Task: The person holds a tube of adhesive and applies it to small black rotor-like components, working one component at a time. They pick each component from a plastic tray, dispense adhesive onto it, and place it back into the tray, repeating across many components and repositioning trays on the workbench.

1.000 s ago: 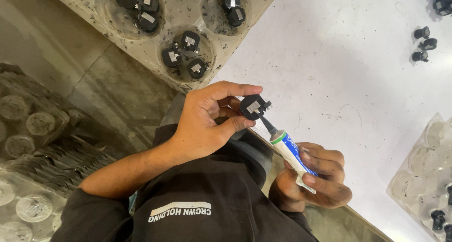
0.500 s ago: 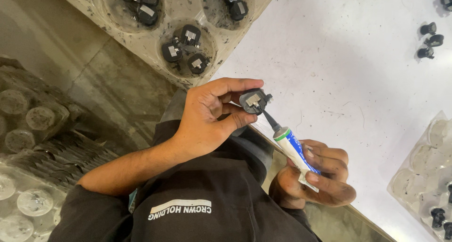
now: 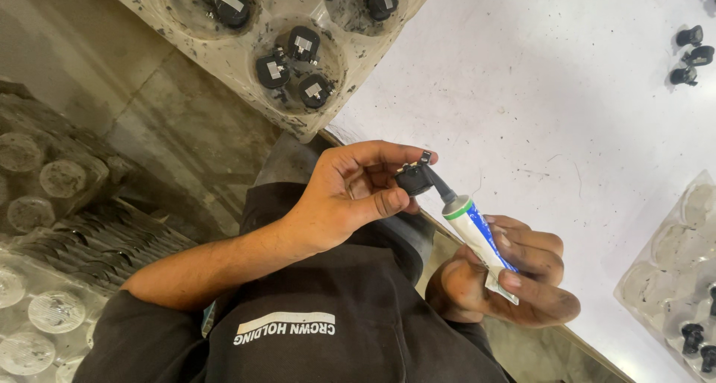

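My left hand [image 3: 339, 200] grips a small black plastic part [image 3: 412, 179] between thumb and fingers, just over the table's near edge. In my right hand [image 3: 522, 286] is a white tube with blue and green bands [image 3: 477, 234], squeezed near its folded end. The tube's black nozzle points up and left, and its tip touches the black part. Both hands are held close in front of my dark shirt.
A dirty moulded tray [image 3: 350, 62] holds several similar black parts [image 3: 298, 58] in round wells at the top. Three loose black parts [image 3: 690, 55] lie on the white table [image 3: 559, 92]. A clear plastic tray [image 3: 664, 271] sits at the right; stacked clear trays [image 3: 45, 308] are on the left.
The black part has turned a little in my left hand and both hands have shifted slightly. The nozzle stays against the part.
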